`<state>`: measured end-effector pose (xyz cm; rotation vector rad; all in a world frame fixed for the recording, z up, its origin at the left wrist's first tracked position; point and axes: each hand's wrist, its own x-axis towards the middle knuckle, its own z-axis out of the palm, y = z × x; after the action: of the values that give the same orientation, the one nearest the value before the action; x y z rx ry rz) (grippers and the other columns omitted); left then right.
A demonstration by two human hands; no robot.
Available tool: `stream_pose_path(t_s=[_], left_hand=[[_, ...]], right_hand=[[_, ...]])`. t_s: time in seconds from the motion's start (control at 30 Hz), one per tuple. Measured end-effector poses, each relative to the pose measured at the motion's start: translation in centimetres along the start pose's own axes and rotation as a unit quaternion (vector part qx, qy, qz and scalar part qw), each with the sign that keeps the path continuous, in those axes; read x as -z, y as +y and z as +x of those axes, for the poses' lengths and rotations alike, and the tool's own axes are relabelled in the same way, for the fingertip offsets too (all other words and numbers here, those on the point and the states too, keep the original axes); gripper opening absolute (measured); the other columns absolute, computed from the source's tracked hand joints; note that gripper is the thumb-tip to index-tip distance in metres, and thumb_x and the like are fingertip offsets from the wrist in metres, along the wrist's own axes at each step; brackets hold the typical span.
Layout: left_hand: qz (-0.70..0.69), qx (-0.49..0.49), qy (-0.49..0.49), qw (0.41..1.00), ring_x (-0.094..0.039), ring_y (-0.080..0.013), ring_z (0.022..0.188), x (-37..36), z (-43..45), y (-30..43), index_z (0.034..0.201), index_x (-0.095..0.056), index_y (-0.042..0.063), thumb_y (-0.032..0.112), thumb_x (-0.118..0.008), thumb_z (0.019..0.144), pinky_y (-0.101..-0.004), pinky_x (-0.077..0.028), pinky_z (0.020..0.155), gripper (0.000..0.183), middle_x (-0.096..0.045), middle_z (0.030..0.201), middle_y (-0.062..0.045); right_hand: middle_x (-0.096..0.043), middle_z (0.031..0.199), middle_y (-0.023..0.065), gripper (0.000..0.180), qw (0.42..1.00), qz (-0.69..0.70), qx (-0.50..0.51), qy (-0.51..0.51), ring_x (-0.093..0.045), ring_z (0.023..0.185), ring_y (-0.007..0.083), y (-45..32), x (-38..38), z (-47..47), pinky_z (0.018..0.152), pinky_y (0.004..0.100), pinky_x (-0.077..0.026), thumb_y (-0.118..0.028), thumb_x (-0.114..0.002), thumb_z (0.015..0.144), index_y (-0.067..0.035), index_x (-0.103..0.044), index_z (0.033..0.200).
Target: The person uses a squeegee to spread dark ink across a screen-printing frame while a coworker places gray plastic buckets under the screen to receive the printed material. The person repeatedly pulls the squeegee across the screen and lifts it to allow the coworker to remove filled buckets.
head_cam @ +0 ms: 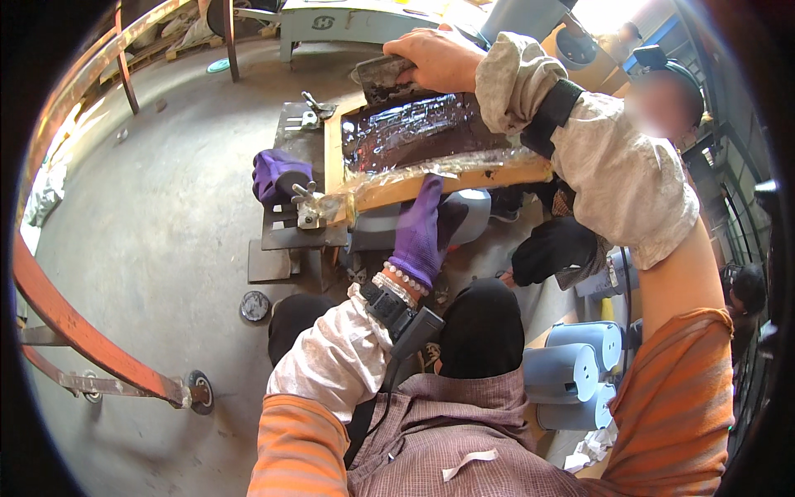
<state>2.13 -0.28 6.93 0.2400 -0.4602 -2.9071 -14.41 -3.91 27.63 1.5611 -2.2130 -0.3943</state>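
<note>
A wooden-framed printing screen (333,146) lies in front of me, its mesh covered in glossy dark ink (397,136). Clear tape wraps the near bar. My left hand (422,230), in a purple glove, grips that near bar, with one digit against its face and the others out of sight beneath. My bare right hand (435,59) holds an ink-stained squeegee (386,81) at the screen's far side. Metal hinge clamps (308,214) fix the frame's left end to a dark metal plate (304,237). A light blue plastic bucket (475,211) shows partly under the frame.
A loose purple glove (279,174) lies on the plate's left edge. Several blue buckets (562,373) lie at my right. An orange metal cart frame (93,335) on wheels stands left. Another person (664,102) is at right. A round lid (254,306) rests on the floor.
</note>
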Motion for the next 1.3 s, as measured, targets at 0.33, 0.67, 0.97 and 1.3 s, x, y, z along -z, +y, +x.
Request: stream_pose_path(t_s=[0.33,0.67,0.97,1.3], left_hand=[[0.042,0.109,0.072,0.991,-0.071,-0.0223,0.089,3.6,0.7,-2.5,0.125,-0.065,0.010,0.027,-0.069,0.101,-0.0359,-0.061,0.083,0.030,-0.069,0.099,-0.009],[0.024,0.126,0.114,0.985,-0.072,-0.0221,0.090,6.3,1.0,-3.5,0.116,-0.067,0.010,0.025,-0.069,0.102,-0.0378,-0.062,0.083,0.021,-0.071,0.100,-0.007],[0.080,0.129,0.136,0.979,-0.072,-0.0233,0.089,8.0,1.3,-4.1,0.117,-0.067,0.011,0.033,-0.070,0.100,-0.0398,-0.059,0.079,0.028,-0.072,0.098,-0.008],[0.087,0.151,0.127,0.976,-0.070,-0.0199,0.087,10.2,2.4,-5.0,0.114,-0.065,0.006,0.032,-0.066,0.102,-0.0331,-0.060,0.079,0.028,-0.072,0.097,-0.008]], right_hand=[[-0.070,0.121,0.0089,0.045,0.989,0.119,-0.086,-0.003,-0.061,0.122,0.0294,0.0,-3.8,-4.9,0.100,0.0501,-0.039,-0.026,-0.076,0.089,-0.011,-0.064,0.129],[-0.072,0.119,0.0084,0.043,0.959,0.238,-0.150,0.040,-0.065,0.120,0.0294,2.4,-10.7,-8.0,0.100,0.0531,-0.041,-0.025,-0.075,0.086,-0.017,-0.068,0.127],[-0.072,0.114,0.0096,0.037,0.942,0.277,-0.178,0.066,-0.065,0.116,0.0311,1.1,-13.1,-10.3,0.093,0.0532,-0.044,-0.025,-0.075,0.086,-0.013,-0.070,0.121],[-0.069,0.109,0.0065,0.028,0.956,0.226,-0.172,0.074,-0.061,0.113,0.0296,-0.3,-15.8,-8.5,0.093,0.0470,-0.043,-0.018,-0.072,0.090,-0.012,-0.067,0.117]])
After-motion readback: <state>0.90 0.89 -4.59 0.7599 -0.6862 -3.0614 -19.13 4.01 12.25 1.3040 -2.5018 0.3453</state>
